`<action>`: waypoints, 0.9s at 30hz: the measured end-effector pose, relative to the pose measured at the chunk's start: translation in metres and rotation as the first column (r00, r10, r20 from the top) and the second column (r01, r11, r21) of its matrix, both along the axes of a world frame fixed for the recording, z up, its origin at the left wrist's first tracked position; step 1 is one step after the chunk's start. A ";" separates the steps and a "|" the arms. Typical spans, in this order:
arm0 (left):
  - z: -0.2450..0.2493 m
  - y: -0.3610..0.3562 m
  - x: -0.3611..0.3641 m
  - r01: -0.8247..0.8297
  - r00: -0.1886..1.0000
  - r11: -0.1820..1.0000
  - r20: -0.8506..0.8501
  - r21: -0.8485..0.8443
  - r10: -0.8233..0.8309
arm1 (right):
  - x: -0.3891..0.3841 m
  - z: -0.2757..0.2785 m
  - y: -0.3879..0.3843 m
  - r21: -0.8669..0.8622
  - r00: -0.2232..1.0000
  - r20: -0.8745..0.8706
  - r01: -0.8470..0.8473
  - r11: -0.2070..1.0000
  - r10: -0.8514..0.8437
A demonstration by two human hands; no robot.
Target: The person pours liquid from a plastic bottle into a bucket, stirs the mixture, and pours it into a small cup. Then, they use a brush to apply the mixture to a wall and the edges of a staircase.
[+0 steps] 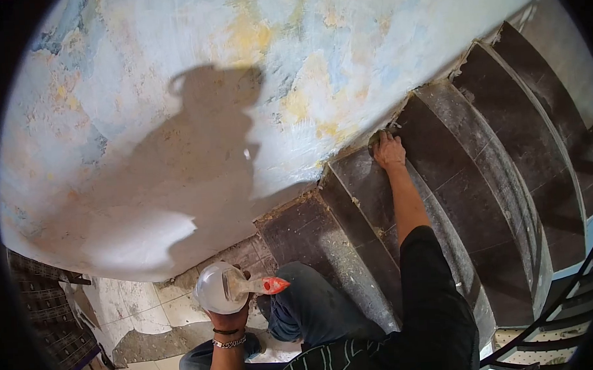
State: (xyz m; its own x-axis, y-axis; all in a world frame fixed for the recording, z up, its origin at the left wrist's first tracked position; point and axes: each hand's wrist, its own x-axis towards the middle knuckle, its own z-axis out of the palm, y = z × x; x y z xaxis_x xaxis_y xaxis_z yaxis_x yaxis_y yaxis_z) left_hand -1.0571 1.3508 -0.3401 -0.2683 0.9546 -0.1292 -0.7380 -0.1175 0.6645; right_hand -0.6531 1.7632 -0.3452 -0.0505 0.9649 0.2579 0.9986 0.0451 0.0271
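Note:
My left hand (231, 318) is wrapped round a round, whitish translucent container (216, 289). A brush (251, 285) with a red-tipped handle lies across the container's mouth, its handle pointing right. My right hand (389, 150) reaches up to a dark stair tread, where the stairs (362, 175) meet the wall. Its fingers are bent over something dark at the stair's corner; what it is, I cannot make out. Rough, crumbly edges run along the joint between steps and wall.
A painted wall (291, 73) in pale blue, white and yellow carries a large shadow. More dusty steps (506, 136) rise to the right. A black railing (566, 299) stands at lower right. Dark patterned furniture (51, 315) is at lower left, beside floor tiles (176, 309).

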 end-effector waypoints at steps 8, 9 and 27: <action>-0.003 -0.002 0.001 -0.006 0.993 0.998 -0.118 -0.059 -0.001 | 0.013 -0.012 -0.002 0.112 0.993 -0.097 -0.058 0.992 0.069; -0.005 -0.001 0.001 0.001 0.999 0.998 -0.034 -0.056 -0.003 | 0.015 -0.016 0.000 0.119 0.995 -0.083 -0.053 0.991 0.063; 0.000 0.007 0.006 0.023 0.967 1.000 0.253 0.010 -0.025 | 0.011 0.000 -0.010 0.104 0.980 -0.194 -0.028 0.994 0.048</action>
State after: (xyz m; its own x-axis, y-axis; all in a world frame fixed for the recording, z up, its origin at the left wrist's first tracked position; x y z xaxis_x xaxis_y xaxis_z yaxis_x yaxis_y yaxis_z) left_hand -1.0512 1.3576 -0.3400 -0.2049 0.9615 -0.1831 -0.8846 -0.1018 0.4551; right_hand -0.6421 1.7535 -0.3447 -0.0252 0.9319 0.3618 0.9825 0.0898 -0.1630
